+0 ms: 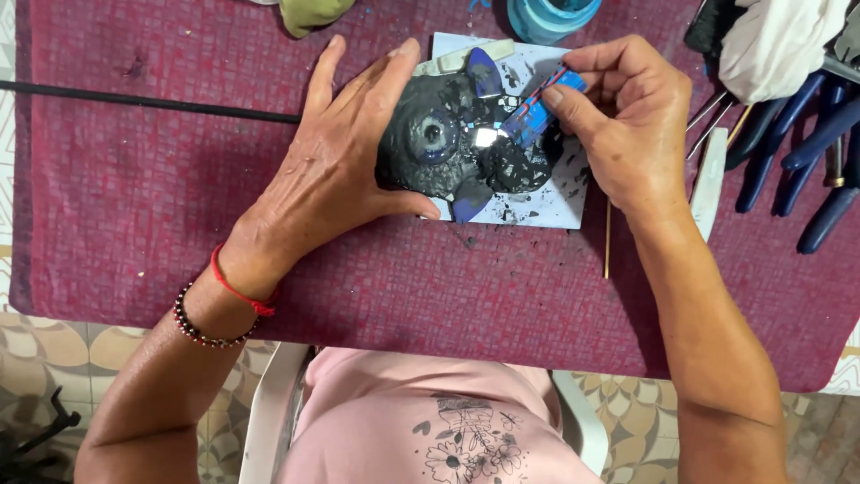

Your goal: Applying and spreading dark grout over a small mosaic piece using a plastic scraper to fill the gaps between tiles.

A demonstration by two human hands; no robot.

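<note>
The left hand [336, 157] lies flat with fingers spread, pressing on the 9 o'clock side of a dark lump [448, 143] with a blue eye-like ring. The lump rests on a pale blue square tile [555, 202] on the maroon mat [134, 197]. The right hand [627, 116] pinches a small blue striped stick [537, 112] between thumb and forefinger. Its long axis runs from 1 o'clock down to 7 o'clock, with the lower end touching the lump. Blue-handled pliers [806, 152] lie at 3 o'clock, and a light blue round container [551, 16] stands at 12 o'clock.
</note>
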